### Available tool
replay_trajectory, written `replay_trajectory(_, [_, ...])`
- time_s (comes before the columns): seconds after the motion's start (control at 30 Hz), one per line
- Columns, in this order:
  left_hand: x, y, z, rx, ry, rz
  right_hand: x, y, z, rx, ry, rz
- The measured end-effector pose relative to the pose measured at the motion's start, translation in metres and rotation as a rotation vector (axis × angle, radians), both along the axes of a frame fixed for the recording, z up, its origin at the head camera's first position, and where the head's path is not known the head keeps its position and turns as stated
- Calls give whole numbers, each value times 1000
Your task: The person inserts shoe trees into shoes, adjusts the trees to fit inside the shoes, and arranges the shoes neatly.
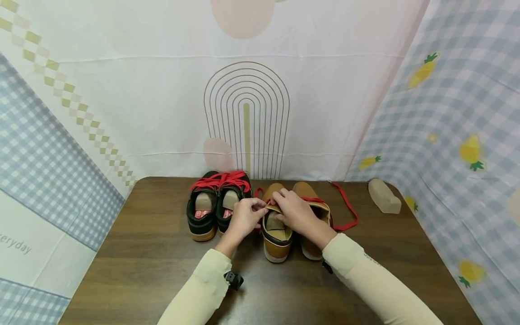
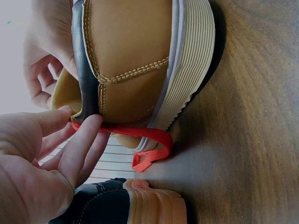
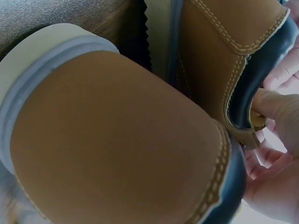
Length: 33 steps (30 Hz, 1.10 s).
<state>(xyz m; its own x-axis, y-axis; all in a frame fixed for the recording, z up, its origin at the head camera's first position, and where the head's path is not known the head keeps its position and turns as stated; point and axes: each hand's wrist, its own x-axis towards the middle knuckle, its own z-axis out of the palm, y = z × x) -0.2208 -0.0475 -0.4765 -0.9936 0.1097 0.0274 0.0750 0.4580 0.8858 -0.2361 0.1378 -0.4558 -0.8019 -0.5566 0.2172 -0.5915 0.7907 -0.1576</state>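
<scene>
Two tan shoes with dark collars stand side by side, heels toward me. At the left one (image 1: 276, 249), my left hand (image 1: 246, 215) pinches the left eyelet edge between thumb and fingers. A red shoelace (image 2: 140, 133) comes out there and hangs beside the sole in the left wrist view. My right hand (image 1: 298, 210) grips the opposite edge of the opening, its thumb (image 3: 273, 103) at the collar's end. Inside this shoe sits a grey-beige insert (image 1: 276, 222). The right tan shoe (image 3: 112, 135) is partly hidden beneath my right wrist.
A pair of black shoes (image 1: 191, 212) with red laces (image 1: 232, 177) and beige inserts stands left of my left hand. Another red lace (image 1: 349, 205) trails on the wooden table (image 1: 162, 262) at right. Farther right lies a loose beige insert (image 1: 383, 197). Patterned cloth (image 1: 162, 104) hangs behind.
</scene>
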Motion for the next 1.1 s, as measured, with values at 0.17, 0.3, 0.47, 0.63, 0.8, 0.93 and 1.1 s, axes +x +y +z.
replay_trajectory(0.17, [1,1,0,5,-4,1,1,-3,-4,18,43,-35])
replay_trajectory(0.3, [1,1,1,-7,-2,8,1,-7,-7,41,69,-59])
replay_trajectory(0.47, [1,1,1,-5,0,0,-1,-8,-14,87,104,-66])
replay_trajectory(0.63, [1,1,1,6,-18,-3,-2,-7,-16,74,105,-66])
replay_trajectory(0.8, [1,0,3,15,-32,-1,-1,-6,-14,67,102,-60])
replay_trajectory(0.93, [1,1,3,15,-28,1,2,-4,-10,65,97,-53])
replay_trajectory(1.1, [1,1,1,9,-14,2,6,2,-4,39,62,-32])
